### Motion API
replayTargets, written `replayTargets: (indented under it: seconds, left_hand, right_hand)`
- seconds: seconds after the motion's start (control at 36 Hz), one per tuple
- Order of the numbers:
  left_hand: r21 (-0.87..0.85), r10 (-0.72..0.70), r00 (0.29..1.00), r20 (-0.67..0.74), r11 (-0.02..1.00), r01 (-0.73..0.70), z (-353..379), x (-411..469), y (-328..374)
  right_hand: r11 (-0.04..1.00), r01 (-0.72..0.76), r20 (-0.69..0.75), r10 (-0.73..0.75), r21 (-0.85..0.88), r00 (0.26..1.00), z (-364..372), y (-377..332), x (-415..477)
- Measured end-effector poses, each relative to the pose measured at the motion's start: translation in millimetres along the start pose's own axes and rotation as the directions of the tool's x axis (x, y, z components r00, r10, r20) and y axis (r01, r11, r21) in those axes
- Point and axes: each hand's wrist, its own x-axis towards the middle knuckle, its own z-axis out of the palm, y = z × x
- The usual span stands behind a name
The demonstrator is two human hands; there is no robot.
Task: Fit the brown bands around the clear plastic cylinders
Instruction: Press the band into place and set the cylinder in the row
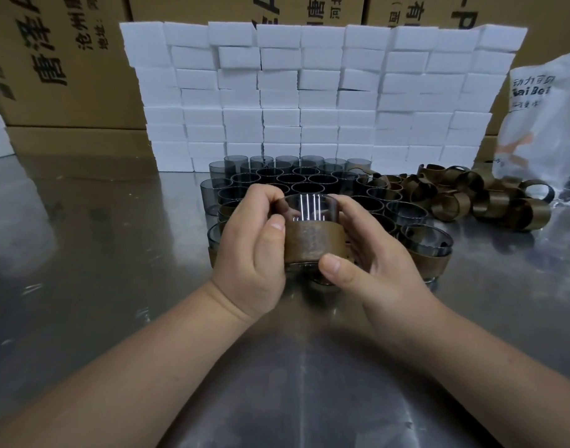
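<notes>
Brown band [314, 242] wraps the clear cylinder [304, 208] we grip in our left hand [251, 253] and right hand [374, 263] over the table [83, 253], a few banded cylinders [429, 257] stand near, and many bare cylinders [290, 179] and loose bands [490, 195] wait.

Cardboard boxes [67, 59] get chopped at the top edge, white bag [545, 124] at the right; left hand [251, 253] and right hand [377, 266] cover the sides of the held cylinder [306, 208].

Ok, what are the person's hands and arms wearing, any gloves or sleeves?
Nothing visible. The left hand and right hand are ungloved, with no ring or watch showing. The left forearm and right forearm are uncovered to the frame's edge; no sleeve appears.
</notes>
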Motion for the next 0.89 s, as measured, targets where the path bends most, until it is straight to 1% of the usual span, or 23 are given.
replayTargets:
  seconds: [0.22,0.47,0.64,0.78,0.83,0.89]
  left_hand:
    - [0.024,0.014,1.000,0.009,1.000,-0.014,-1.3,0.3,0.7]
    - [0.013,-0.010,1.000,0.023,1.000,0.010,0.0,0.0,1.8]
    - [0.002,-0.026,0.999,0.036,1.000,0.026,1.9,-1.5,2.7]
    - [-0.036,-0.062,0.996,0.062,0.997,0.065,1.6,-0.1,4.1]
    - [-0.098,-0.078,0.993,0.089,0.991,0.087,1.6,0.1,4.8]
    - [-0.193,-0.075,0.986,0.147,0.976,0.103,1.4,0.5,6.1]
  right_hand:
    - [0.998,0.005,-0.003,-0.004,0.059,1.000,0.2,2.0,-0.2]
    - [0.981,-0.014,-0.006,0.015,0.195,1.000,0.6,0.9,-2.4]
    - [0.984,-0.009,-0.005,0.010,0.179,1.000,-0.4,-0.5,-2.9]
    - [0.974,-0.015,-0.028,0.022,0.226,0.999,1.7,-2.6,-2.5]
    - [0.967,-0.016,-0.044,0.028,0.253,0.999,2.3,-2.7,-2.0]
    - [0.962,-0.018,-0.064,0.037,0.272,0.997,3.1,-2.4,-1.3]
